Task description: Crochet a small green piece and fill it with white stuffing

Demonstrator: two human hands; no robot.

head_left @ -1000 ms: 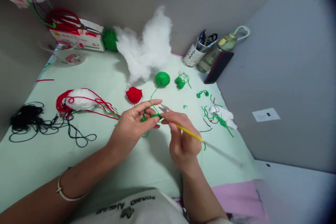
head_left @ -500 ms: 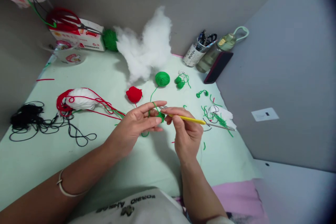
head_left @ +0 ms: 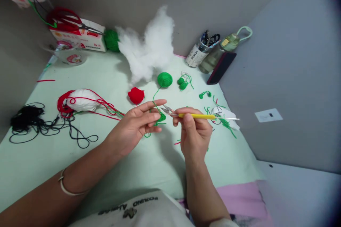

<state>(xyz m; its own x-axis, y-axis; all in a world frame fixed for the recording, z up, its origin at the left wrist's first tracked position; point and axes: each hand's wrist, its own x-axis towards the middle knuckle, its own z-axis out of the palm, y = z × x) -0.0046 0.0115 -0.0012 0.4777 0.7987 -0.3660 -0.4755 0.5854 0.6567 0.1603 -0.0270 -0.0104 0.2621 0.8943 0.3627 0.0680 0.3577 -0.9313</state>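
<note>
My left hand [head_left: 138, 122] pinches a small green crochet piece [head_left: 161, 116] between thumb and fingers, its index finger stretched out. Green yarn runs from that finger area up to a green yarn ball [head_left: 164, 79]. My right hand [head_left: 195, 129] grips a yellow-handled crochet hook [head_left: 199, 116] like a pen, its thin tip at the green piece. Small metal snips [head_left: 167, 108] show just beyond the fingertips, partly hidden; whether they are held or lie on the table I cannot tell. A red crocheted piece [head_left: 136, 95] rests behind my left hand.
White stuffing [head_left: 149, 49] is heaped at the back. To the left lie black yarn [head_left: 26, 118] and a white yarn ball [head_left: 82, 100] with red strands. Red-handled scissors [head_left: 66, 17] rest on a box. A pen cup [head_left: 197, 55], bottle [head_left: 210, 60] and phone [head_left: 221, 68] stand back right.
My right hand has shifted slightly right and down, and the hook now lies nearly level. My left hand has drawn slightly left; more of the green piece and the snips shows between the hands.
</note>
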